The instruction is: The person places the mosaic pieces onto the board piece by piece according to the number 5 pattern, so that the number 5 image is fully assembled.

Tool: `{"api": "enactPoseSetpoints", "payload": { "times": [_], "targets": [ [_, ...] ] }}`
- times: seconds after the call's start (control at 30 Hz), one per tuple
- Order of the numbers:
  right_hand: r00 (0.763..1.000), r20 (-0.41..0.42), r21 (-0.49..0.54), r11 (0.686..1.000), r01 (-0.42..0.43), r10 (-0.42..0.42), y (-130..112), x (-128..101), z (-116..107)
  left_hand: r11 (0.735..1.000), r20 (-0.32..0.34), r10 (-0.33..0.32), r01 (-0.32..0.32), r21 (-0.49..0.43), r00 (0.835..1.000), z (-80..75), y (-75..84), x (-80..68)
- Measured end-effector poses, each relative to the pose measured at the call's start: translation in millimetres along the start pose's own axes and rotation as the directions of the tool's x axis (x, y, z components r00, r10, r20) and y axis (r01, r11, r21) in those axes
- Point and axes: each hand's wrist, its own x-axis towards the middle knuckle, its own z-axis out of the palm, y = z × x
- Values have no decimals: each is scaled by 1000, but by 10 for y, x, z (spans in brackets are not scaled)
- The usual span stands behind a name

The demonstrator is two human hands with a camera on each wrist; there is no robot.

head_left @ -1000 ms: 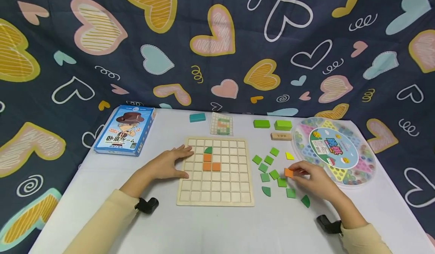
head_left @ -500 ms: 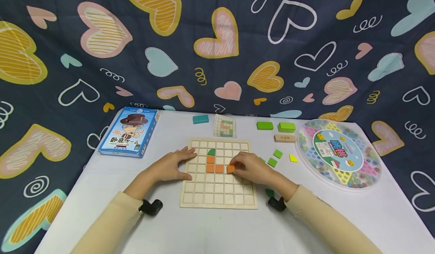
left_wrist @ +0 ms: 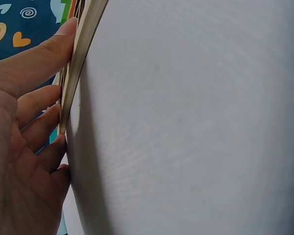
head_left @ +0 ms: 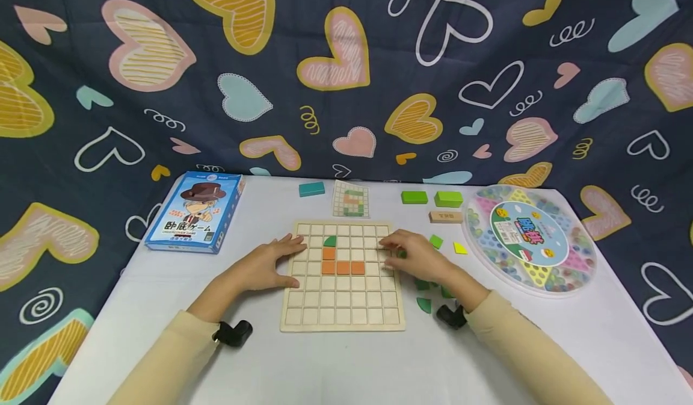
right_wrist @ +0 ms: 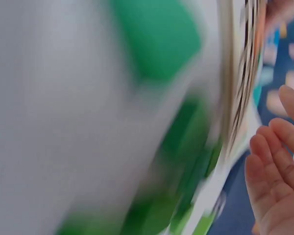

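A wooden grid board [head_left: 352,316] lies on the white table. Set in its cells are a green quarter-round tile [head_left: 330,241], an orange square tile [head_left: 328,253] below it, and a row of three orange tiles [head_left: 343,268] under that. My left hand [head_left: 262,266] rests against the board's left edge, thumb and fingers spread; the left wrist view shows the fingertips touching the board's rim [left_wrist: 83,49]. Over the board's right edge hovers my right hand [head_left: 419,257], holding nothing, its fingers loosely extended in the right wrist view. It partly hides the loose green tiles [head_left: 424,305].
Behind the board lie a pattern card [head_left: 351,199] and a teal block [head_left: 311,189]. Two green blocks [head_left: 414,197], a wooden block [head_left: 446,216], a yellow piece [head_left: 460,248] and a round marble game [head_left: 530,242] are at right. A blue game box [head_left: 195,212] stands left.
My right hand has carried an orange tile from the right onto the board, let it go at the row's right end, and drawn back rightward. The left hand has stayed at the board's edge.
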Motion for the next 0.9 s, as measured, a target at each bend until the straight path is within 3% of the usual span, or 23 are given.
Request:
{"api": "enactPoseSetpoints", "payload": {
  "times": [0.23, 0.43, 0.57, 0.7, 0.9],
  "targets": [
    [975, -154, 22, 987, -158, 159, 626, -338, -380, 1000, 11, 3, -3, -7, 1000, -13, -2, 7],
    [961, -126, -1, 969, -247, 244, 877, -378, -469, 1000, 8, 7, -7, -18, 1000, -3, -8, 7],
    [962, -87, -58, 963, -265, 259, 893, -302, -461, 999, -2, 21, -21, -27, 1000, 1, -26, 3],
    [968, -106, -104, 966, -238, 227, 818, -254, -466, 999, -2, 35, -35, -26, 999, 10, -38, 13],
    [982, -153, 31, 994, -104, 107, 433, -125, -359, 999, 3, 32, -32, -30, 999, 10, -28, 10]
  ]
}}
